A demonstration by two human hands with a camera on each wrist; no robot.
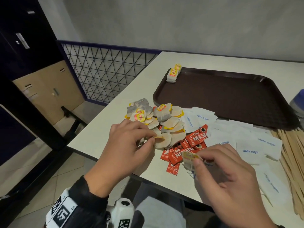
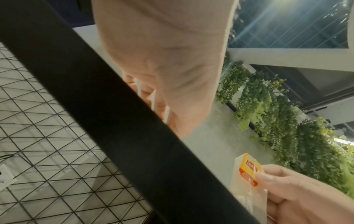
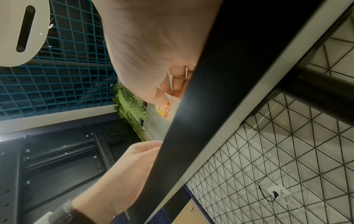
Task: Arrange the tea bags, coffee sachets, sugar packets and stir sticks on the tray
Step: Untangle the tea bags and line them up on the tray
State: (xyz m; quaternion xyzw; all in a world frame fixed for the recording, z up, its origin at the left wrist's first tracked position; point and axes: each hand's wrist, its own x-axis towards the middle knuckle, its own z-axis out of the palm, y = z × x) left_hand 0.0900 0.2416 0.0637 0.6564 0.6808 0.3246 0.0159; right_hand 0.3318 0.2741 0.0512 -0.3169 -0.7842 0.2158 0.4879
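Observation:
A heap of tea bags [image 1: 161, 122] with yellow tags lies near the white table's front left. My left hand [image 1: 130, 142] pinches a tea bag [image 1: 160, 140] at the heap's near edge. My right hand [image 1: 218, 170] pinches another tea bag [image 1: 190, 159] by its yellow tag, above the red coffee sachets [image 1: 185, 150]; the left wrist view shows that tea bag [image 2: 249, 171] too. White sugar packets [image 1: 250, 145] spread to the right. Wooden stir sticks [image 1: 291, 155] lie at the far right. The dark brown tray [image 1: 230, 96] holds two tea bags [image 1: 173, 74] in its far left corner.
The table edge [image 1: 115, 163] runs just under my hands, with tiled floor below. A wire mesh railing [image 1: 105, 71] stands left of the table. A blue-capped container [image 1: 298, 102] shows at the right edge beside the tray. The wrist views show mostly the table's dark rim.

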